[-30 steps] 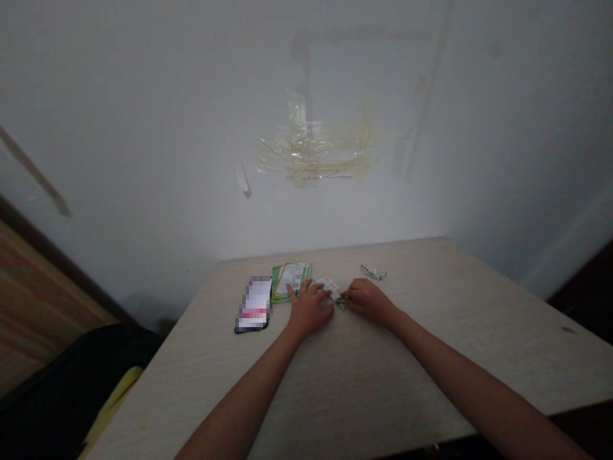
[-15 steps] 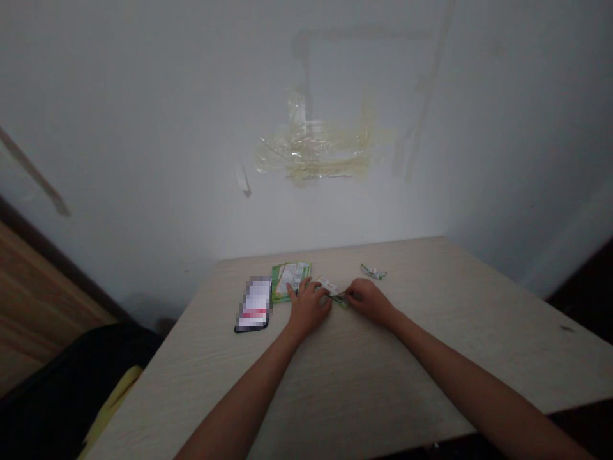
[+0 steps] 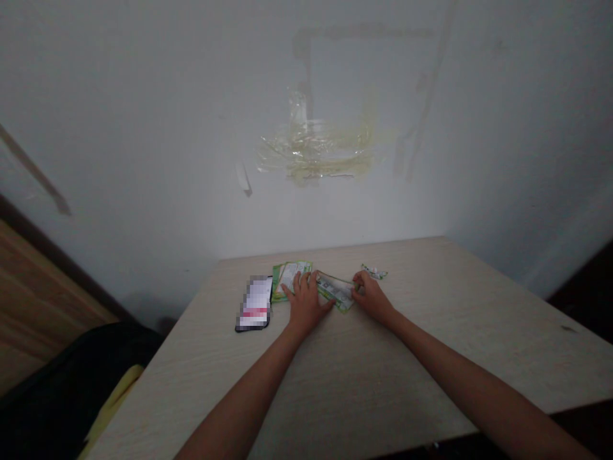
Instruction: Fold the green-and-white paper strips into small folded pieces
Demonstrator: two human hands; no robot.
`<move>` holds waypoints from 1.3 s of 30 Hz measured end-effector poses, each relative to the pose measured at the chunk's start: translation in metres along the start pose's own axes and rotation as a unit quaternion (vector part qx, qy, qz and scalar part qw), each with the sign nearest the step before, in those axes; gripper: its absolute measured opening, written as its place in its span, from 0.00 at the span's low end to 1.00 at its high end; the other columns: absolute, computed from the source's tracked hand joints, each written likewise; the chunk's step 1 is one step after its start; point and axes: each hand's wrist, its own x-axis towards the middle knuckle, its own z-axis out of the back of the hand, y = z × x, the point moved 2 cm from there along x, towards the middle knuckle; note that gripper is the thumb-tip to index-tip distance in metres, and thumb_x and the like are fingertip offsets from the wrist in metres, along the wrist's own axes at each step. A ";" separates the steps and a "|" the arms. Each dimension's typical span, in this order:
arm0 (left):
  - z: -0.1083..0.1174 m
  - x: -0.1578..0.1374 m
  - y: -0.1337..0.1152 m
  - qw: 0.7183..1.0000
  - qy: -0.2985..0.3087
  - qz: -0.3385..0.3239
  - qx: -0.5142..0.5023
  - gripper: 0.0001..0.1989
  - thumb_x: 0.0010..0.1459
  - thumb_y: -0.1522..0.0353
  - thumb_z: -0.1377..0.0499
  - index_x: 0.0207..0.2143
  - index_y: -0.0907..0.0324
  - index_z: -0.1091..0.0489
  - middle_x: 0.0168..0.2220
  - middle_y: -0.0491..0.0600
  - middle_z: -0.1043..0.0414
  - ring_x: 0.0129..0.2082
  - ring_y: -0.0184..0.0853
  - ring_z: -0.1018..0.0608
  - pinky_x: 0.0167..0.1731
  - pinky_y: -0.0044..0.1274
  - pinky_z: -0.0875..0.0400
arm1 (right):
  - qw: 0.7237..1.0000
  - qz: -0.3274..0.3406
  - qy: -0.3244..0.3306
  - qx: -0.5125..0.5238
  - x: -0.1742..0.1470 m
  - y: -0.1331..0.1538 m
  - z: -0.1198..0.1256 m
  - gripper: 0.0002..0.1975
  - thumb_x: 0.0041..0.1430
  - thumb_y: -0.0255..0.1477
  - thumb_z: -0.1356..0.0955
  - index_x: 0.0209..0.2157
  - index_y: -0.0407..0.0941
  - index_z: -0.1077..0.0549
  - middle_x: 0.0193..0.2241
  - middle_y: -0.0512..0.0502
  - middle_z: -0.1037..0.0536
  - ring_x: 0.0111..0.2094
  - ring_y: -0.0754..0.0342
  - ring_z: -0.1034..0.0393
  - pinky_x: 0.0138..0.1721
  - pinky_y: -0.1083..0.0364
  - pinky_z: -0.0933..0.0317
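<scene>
A flat green and white packet (image 3: 335, 292) lies on the table between my two hands. My right hand (image 3: 372, 300) pinches its right end, with thumb and fingers closed. My left hand (image 3: 305, 306) rests with its fingers spread, partly over the packet's left end and the edge of a pile of similar green and white packets (image 3: 287, 275). What the printing says is too small to read. A small crumpled green and white wrapper (image 3: 374, 271) lies just beyond my right hand.
To the left of the pile lies a phone (image 3: 256, 303) with a blurred screen. The pale wooden table (image 3: 460, 332) meets a wall (image 3: 191, 160) with tape remnants (image 3: 316, 153). Dark and yellow cloth (image 3: 115, 399) hangs by the table's left side.
My right hand has turned, lifting the packet's upper edge so more of its printed face shows. My left fingers have straightened and spread.
</scene>
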 end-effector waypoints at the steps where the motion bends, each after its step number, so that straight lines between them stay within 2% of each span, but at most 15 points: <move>1: 0.000 0.000 0.000 1.000 0.005 0.002 0.002 0.41 0.52 0.50 0.40 0.63 0.57 0.45 0.64 0.60 0.43 0.67 0.55 0.50 0.60 0.59 0.61 | 1.000 -0.004 0.001 -0.025 0.000 -0.001 0.001 0.14 0.53 0.25 0.35 0.44 0.44 0.32 0.33 0.47 0.26 0.38 0.50 0.32 0.44 0.50 0.40; 4: 0.002 -0.001 0.000 1.000 0.013 -0.006 0.000 0.35 0.52 0.51 0.39 0.59 0.53 0.39 0.62 0.57 0.41 0.66 0.54 0.50 0.59 0.60 0.60 | 0.994 -0.002 0.036 -0.101 0.000 0.000 0.005 0.24 0.52 0.23 0.34 0.53 0.46 0.32 0.33 0.47 0.26 0.40 0.48 0.33 0.51 0.47 0.44; 6: 0.003 -0.001 0.001 1.000 0.014 -0.021 -0.009 0.30 0.53 0.53 0.39 0.57 0.48 0.36 0.62 0.53 0.39 0.66 0.53 0.49 0.59 0.60 0.62 | 0.988 0.011 0.061 -0.139 -0.001 0.000 0.006 0.27 0.53 0.23 0.33 0.55 0.47 0.32 0.36 0.46 0.25 0.43 0.48 0.34 0.53 0.45 0.47; 9: 0.004 -0.002 0.001 0.998 0.022 -0.052 -0.021 0.21 0.55 0.55 0.39 0.52 0.41 0.31 0.61 0.47 0.38 0.66 0.53 0.49 0.58 0.62 0.67 | 0.982 0.032 0.078 -0.170 -0.003 -0.001 0.006 0.22 0.55 0.25 0.32 0.52 0.48 0.27 0.39 0.43 0.27 0.46 0.46 0.36 0.54 0.44 0.47; 13: 0.003 -0.003 0.000 0.996 0.023 -0.079 -0.023 0.13 0.58 0.58 0.41 0.46 0.38 0.26 0.60 0.44 0.36 0.66 0.53 0.48 0.57 0.63 0.72 | 0.983 0.088 0.067 -0.149 -0.003 -0.003 0.005 0.14 0.54 0.25 0.31 0.43 0.46 0.22 0.41 0.41 0.28 0.48 0.45 0.37 0.53 0.44 0.43; 18: 0.001 -0.002 0.002 0.994 0.044 -0.098 -0.031 0.14 0.61 0.60 0.45 0.49 0.36 0.28 0.58 0.43 0.32 0.65 0.51 0.44 0.55 0.63 0.77 | 0.982 0.159 0.070 -0.078 -0.001 -0.001 0.004 0.09 0.53 0.20 0.33 0.35 0.43 0.23 0.46 0.39 0.26 0.53 0.45 0.37 0.57 0.43 0.43; 24: 0.000 -0.003 0.002 0.988 0.087 -0.125 -0.039 0.20 0.60 0.52 0.47 0.55 0.36 0.34 0.60 0.42 0.34 0.66 0.54 0.47 0.52 0.66 0.80 | 0.980 0.159 0.113 -0.044 -0.003 -0.001 0.003 0.20 0.54 0.20 0.34 0.49 0.41 0.26 0.47 0.38 0.25 0.50 0.47 0.34 0.54 0.45 0.39; 33: 0.003 -0.006 -0.001 0.980 0.112 -0.165 -0.026 0.32 0.53 0.42 0.46 0.58 0.40 0.36 0.64 0.46 0.39 0.68 0.55 0.51 0.55 0.63 0.80 | 0.974 0.174 0.139 -0.035 -0.004 0.004 0.007 0.17 0.56 0.21 0.34 0.47 0.43 0.24 0.49 0.37 0.26 0.53 0.47 0.35 0.56 0.45 0.39; 39: 0.005 -0.006 -0.001 0.980 0.109 -0.165 -0.022 0.29 0.55 0.44 0.46 0.56 0.41 0.34 0.63 0.46 0.38 0.67 0.53 0.49 0.55 0.64 0.78 | 0.972 0.158 0.175 -0.009 -0.004 0.005 0.012 0.18 0.56 0.23 0.32 0.50 0.44 0.25 0.50 0.38 0.27 0.53 0.47 0.34 0.57 0.45 0.40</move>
